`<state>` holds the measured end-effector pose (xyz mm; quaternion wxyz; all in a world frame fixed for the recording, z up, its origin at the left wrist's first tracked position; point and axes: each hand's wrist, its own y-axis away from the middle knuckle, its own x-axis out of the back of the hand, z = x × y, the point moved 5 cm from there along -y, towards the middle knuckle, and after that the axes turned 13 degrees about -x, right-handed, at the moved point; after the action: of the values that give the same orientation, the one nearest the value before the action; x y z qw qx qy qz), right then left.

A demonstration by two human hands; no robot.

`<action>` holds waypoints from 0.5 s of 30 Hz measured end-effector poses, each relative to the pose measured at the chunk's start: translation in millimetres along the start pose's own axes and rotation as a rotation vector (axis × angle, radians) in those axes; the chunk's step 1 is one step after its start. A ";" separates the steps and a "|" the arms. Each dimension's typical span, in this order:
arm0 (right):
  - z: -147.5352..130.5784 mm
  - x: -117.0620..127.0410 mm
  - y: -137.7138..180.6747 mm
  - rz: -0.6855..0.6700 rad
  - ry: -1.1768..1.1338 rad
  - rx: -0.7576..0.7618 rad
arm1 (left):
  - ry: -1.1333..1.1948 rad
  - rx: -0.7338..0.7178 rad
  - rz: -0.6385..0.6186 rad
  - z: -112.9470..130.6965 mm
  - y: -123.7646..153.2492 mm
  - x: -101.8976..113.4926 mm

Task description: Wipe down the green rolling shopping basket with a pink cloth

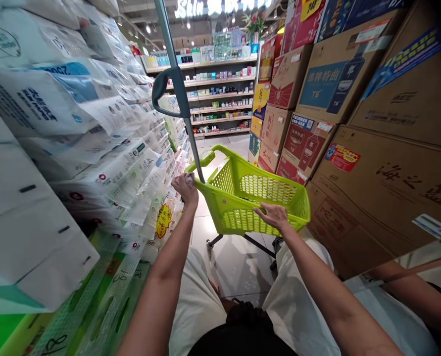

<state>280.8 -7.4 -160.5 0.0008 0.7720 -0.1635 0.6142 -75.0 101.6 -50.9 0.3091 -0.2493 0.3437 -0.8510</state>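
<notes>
Around me, the biggest thing is the wall of cartons [354, 133] on the right, brown, red and blue boxes stacked high; they look shut, and what is in them I can't see. Facing it on the left is a heap of bagged tissue packs [82, 128], white paper bundles showing through clear plastic. Between them, beyond the aisle floor [238, 277], shelves [223, 79] carry rows of small boxes and bottles.

Right in front of the person stands the lime-green basket trolley [244, 205], upright on thin dark legs, between the two stacks. A grey pole [192, 138] with a loop grip [161, 94] rises at its left end. Through the basket's open top I see only its own perforated walls and no goods, though part of the bottom is hidden from me.

The right hand [274, 215] lies on the near rim, fingers loosely extended rather than clenched around it. The left hand [186, 190] is closed around what looks like a crumpled cloth [188, 179], holding it at the trolley's left end, just beside the foot of the pole and the basket handle [205, 159].

As for how far along this is, I'd judge it under way: the cloth is at the handle end, while the far rim and the grip overhead have no hand on them. Whether those parts have been gone over, I can't tell from here.
</notes>
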 end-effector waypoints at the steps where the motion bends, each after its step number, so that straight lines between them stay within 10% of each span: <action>1: -0.5 0.1 0.1 -0.005 0.000 0.000 | -0.030 -0.020 0.000 1.6 -14.7 3.3; 10: 3.1 -1.2 0.6 0.008 -0.018 0.018 | -0.070 -0.337 -0.457 22.7 -14.0 1.7; 15: -0.4 -2.0 0.1 0.014 -0.017 0.041 | -0.071 -0.344 -0.434 22.5 -13.3 6.9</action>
<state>280.1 -7.0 -162.3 -0.0206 0.7760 -0.1562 0.6107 -70.1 94.7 -25.2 0.0847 -0.3954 0.4106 -0.8172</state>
